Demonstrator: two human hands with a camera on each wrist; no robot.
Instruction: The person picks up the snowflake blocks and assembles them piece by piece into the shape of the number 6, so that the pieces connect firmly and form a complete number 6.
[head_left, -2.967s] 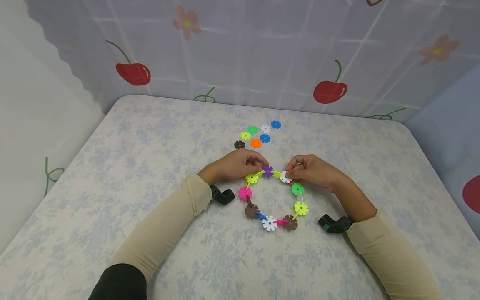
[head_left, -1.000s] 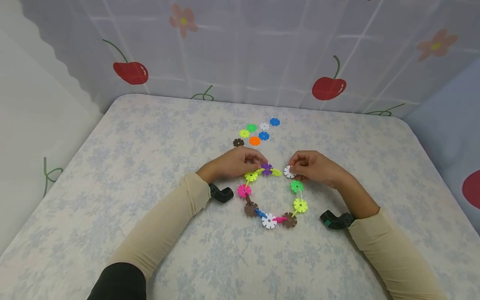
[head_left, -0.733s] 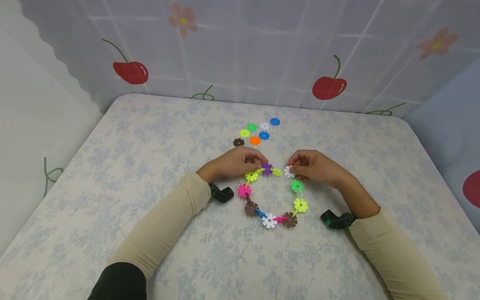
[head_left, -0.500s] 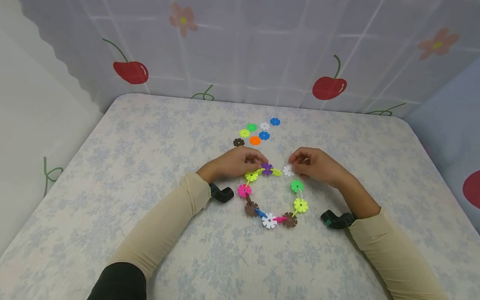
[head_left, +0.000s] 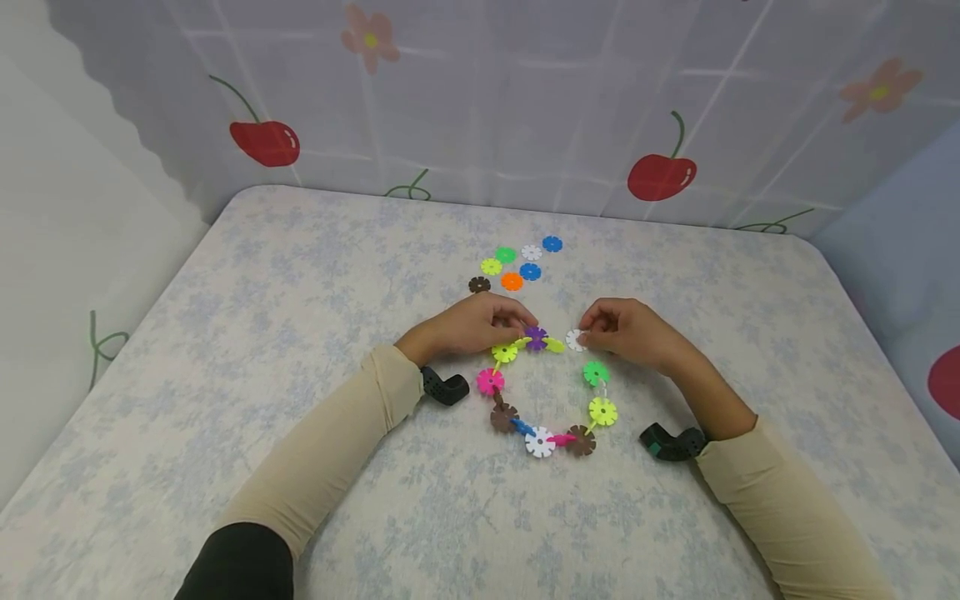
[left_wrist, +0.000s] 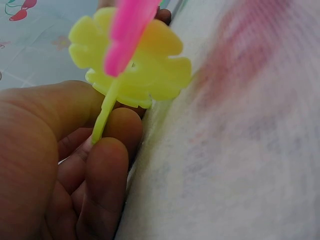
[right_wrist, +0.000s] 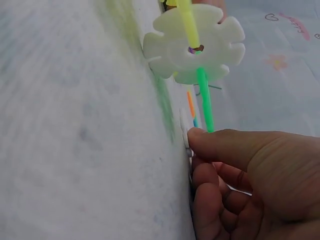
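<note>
In the head view, slotted flower-shaped plastic discs form a chain that curves round like a ring, with a gap at the upper right. My left hand [head_left: 480, 323] pinches a yellow disc [left_wrist: 102, 117] of the chain, beside the purple disc [head_left: 536, 338]. A yellow disc [head_left: 554, 345] ends the chain on that side. My right hand [head_left: 630, 332] pinches a white disc [head_left: 575, 340] by its edge, apart from that yellow end. Below it lies the chain's other end, a green disc [head_left: 596, 373]. Another white disc [right_wrist: 220, 40] joins the green one in the right wrist view.
Several loose discs lie farther back, among them an orange disc [head_left: 512, 282], a brown disc [head_left: 479, 285] and a blue disc [head_left: 552, 243]. A patterned cloth covers the table [head_left: 337, 267]. A curtain with cherries [head_left: 264, 143] hangs behind.
Three seconds ago the white disc in my right hand met the yellow end disc; now a small gap parts them. My right fingers have shifted slightly on it. The left hand has stayed in place.
</note>
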